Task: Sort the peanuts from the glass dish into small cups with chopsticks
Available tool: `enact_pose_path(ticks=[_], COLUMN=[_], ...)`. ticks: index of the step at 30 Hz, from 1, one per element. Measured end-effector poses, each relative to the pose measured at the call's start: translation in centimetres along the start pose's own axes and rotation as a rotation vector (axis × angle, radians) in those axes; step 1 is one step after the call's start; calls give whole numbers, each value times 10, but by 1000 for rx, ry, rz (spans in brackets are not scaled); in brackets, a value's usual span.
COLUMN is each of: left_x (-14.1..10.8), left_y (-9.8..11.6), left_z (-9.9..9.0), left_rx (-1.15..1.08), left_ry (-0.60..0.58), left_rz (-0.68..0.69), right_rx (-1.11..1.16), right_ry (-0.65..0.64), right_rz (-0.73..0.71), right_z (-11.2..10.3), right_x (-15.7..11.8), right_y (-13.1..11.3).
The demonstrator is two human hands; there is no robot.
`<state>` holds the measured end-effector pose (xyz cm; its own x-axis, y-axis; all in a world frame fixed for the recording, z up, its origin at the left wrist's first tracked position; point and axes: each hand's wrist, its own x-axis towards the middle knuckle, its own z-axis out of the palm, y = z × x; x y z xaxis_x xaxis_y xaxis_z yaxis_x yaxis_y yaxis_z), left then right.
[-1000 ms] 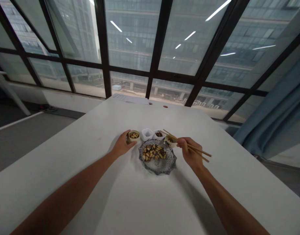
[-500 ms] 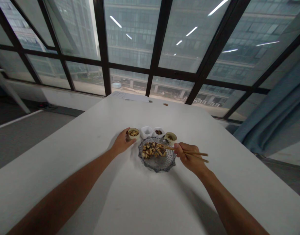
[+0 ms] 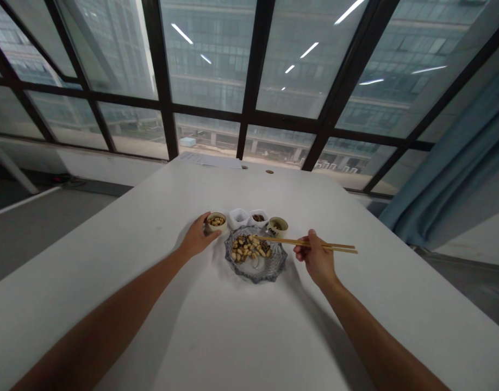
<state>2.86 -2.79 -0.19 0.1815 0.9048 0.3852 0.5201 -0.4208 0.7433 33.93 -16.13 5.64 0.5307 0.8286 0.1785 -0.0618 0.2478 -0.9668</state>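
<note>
Dark-framed windows (image 3: 246, 117) back a smooth, matte white desk (image 3: 217, 326), w/ a pleated blue curtain (image 3: 449, 163) at far R. L hand (image 3: 196, 237) is half-curled, thumb & fingers round a small round cup (image 3: 218, 228) of pale oval bits; R hand (image 3: 315, 255) is closed on slim wooden chopsticks (image 3: 282, 240), tips at the brown-and-cream nuts (image 3: 245, 248) in a scalloped, faceted glass bowl (image 3: 276, 267) mid-desk. Behind the bowl: 2 angular white dishes (image 3: 238, 218) & a 2nd round cup (image 3: 281, 233).

Dark-framed windows (image 3: 211, 60) stand ahead — blue curtain (image 3: 432, 187) hanging right.
</note>
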Motion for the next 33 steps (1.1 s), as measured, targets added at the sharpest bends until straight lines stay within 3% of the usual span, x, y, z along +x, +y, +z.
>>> enact_pose_path(ticks=[6, 16, 22, 30, 33], left_x=[1, 2, 2, 0, -1], left_y=[-6, -6, -9, -4, -2], left_z=[2, 4, 5, 3, 3], left_rx=[-45, -53, -67, -46, -46], left_ry=[-2, -5, 4, 3, 9], left_rz=[4, -3, 14, 68, 82], right_rx=[33, 76, 14, 152, 146], right_ry=[-61, -55, -193, -79, -37], right_rz=[60, 55, 6, 126, 106], right_z=[-3, 6, 10, 7, 11], right_x=[2, -7, -14, -5, -6], right_y=[13, 4, 0, 7, 5])
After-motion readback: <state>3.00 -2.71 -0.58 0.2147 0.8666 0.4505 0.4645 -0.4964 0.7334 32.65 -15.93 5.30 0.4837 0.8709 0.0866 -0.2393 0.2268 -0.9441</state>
